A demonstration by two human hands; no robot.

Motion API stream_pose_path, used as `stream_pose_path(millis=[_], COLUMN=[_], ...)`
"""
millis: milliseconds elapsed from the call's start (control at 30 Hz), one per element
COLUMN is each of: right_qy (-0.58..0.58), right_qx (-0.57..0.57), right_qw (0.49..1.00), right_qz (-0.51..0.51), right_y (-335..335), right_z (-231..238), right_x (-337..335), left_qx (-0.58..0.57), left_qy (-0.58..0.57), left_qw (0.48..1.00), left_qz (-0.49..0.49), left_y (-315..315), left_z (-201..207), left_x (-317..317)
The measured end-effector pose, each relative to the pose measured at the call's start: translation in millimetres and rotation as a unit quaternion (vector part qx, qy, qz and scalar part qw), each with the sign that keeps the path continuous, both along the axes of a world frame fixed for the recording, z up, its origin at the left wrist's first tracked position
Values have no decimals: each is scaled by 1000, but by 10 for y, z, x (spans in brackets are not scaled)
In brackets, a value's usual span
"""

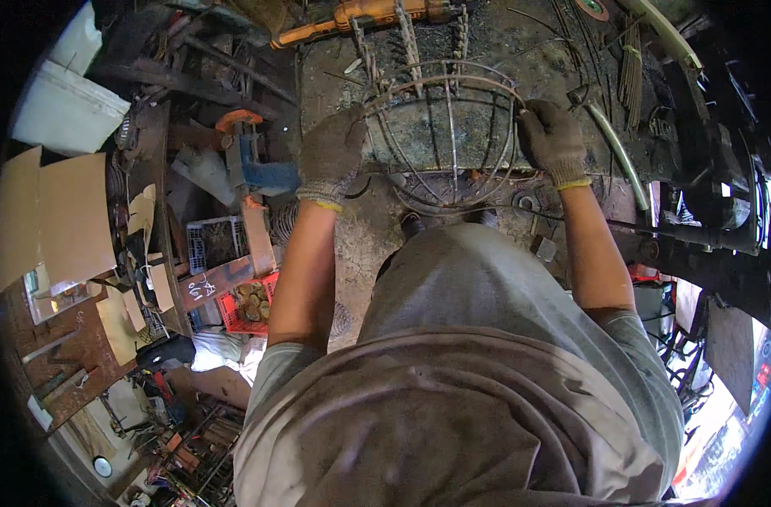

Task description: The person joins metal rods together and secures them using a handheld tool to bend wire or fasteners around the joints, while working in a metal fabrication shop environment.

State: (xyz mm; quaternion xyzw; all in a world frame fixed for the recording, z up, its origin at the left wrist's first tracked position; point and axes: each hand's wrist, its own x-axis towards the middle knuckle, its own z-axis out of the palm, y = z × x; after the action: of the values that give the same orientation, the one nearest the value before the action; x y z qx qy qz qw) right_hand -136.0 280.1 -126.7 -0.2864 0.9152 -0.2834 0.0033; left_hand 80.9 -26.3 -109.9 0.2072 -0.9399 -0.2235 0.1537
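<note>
Both arms reach forward from the bottom of the picture, and they are bare from the short grey sleeves down to the wrists. The left hand wears a dark grey work glove with a yellow edge at the wrist. Its fingers curl shut in a grip, and the back of the hand faces up. The right hand wears the same kind of glove and is also closed in a grip. The two hands are at about the same height and well apart. The elbows bend a little.
</note>
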Motion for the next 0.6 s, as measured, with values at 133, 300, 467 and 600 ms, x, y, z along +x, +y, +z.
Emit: stream_pose_path(millis=[133, 300, 467, 600], right_qy=[-26, -11, 32, -17], right_qx=[-19, -19, -19, -13], right_qw=[999, 1000, 999, 1000], right_qz=[1, 7, 8, -6], right_y=[-10, 3, -4, -13], right_z=[35, 19, -18, 38], right_x=[13, 20, 19, 47], left_qx=[-23, -3, -17, -37], left_qy=[25, 10, 11, -17], left_qw=[999, 1000, 999, 999], left_qz=[22, 22, 37, 34], left_y=[28, 8, 52, 34], left_z=[-44, 20, 17, 11], left_x=[9, -25, -31, -49])
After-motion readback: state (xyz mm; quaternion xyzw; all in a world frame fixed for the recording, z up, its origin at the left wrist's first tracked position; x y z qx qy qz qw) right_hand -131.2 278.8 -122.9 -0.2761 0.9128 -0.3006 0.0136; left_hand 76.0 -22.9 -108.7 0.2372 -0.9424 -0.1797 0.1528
